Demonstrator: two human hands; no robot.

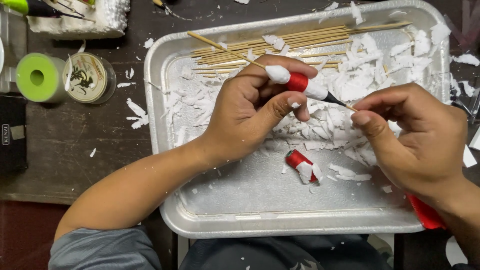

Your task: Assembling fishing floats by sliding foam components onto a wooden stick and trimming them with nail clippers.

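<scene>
The left hand is gripping a red-white float; the right hand is pinching its skewer tip; a round yellow-labelled spool is lying far left.

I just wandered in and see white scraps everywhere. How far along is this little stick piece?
Done: white shavings fill the metal tray, and a short red-and-white piece lies there. In hand: the left hand holds a red, white and black float on a stick; the right hand pinches its tip. Left: many bare sticks wait.
</scene>
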